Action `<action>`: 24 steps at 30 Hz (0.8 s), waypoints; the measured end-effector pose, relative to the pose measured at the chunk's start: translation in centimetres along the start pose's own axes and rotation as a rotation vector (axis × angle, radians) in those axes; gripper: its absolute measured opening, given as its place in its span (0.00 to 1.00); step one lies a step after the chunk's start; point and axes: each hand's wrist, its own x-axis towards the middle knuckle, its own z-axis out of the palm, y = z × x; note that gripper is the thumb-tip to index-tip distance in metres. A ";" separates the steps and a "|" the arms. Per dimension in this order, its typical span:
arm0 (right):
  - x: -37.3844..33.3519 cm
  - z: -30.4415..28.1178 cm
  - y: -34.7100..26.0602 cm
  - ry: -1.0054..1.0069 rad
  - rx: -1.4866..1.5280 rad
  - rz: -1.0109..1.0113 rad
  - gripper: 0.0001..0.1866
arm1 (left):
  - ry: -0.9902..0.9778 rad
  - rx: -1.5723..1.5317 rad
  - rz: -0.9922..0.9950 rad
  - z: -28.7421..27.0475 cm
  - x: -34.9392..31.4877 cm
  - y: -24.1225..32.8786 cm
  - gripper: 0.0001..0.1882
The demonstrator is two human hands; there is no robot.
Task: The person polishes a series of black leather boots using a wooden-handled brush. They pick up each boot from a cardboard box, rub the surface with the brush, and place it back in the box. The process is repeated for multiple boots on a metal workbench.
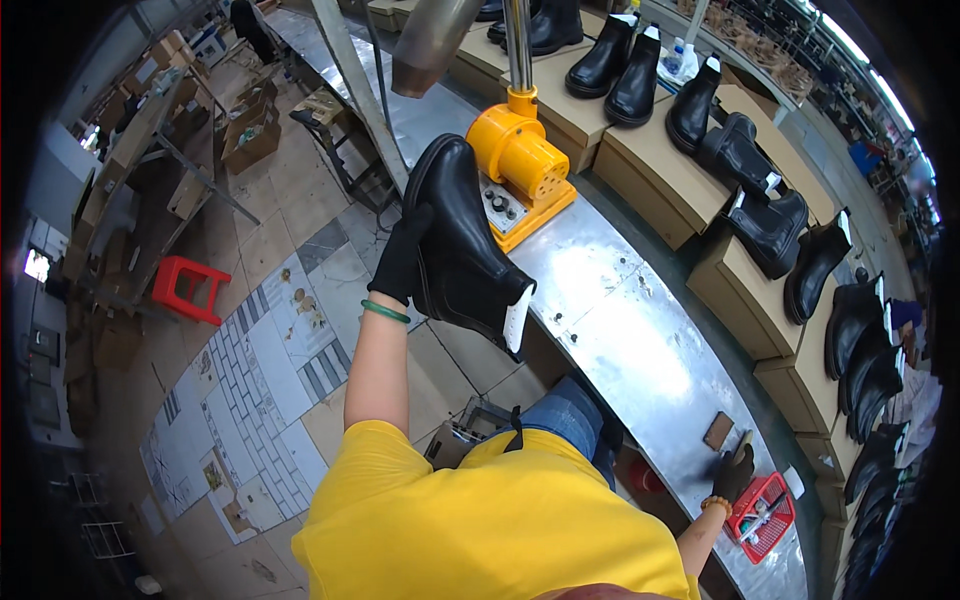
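A black ankle boot point(455, 235) with a white pull tab is held up over the left edge of the metal bench. My left hand point(402, 255), in a black glove, is closed around its sole side. Far to the right, my right hand point(735, 474), in a dark glove, is low over the bench with fingers partly stretched. A pale tip shows at its far end; I cannot make out whether it is a bare finger. Just beyond that hand lies a small brown block point(717, 431). Beside its wrist stands a red plastic basket point(765, 545) with small tools in it.
A yellow machine point(520, 150) on a metal post stands on the metal bench point(625, 300), right beside the boot. A grey metal duct point(432, 45) hangs above. Cardboard boxes point(650, 175) along the far side carry several black boots point(632, 85). A red stool point(190, 290) stands on the floor at left.
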 end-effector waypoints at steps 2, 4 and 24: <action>-0.5 0.4 -0.2 0.007 0.073 0.069 0.29 | 0.029 0.025 0.023 -0.6 0.5 0.7 0.28; -0.4 1.0 0.4 0.036 0.029 0.045 0.30 | 0.058 0.063 0.074 -1.2 1.1 1.4 0.28; 0.5 0.8 -0.3 0.005 0.082 0.110 0.27 | 0.047 0.119 0.244 -5.8 3.8 1.6 0.27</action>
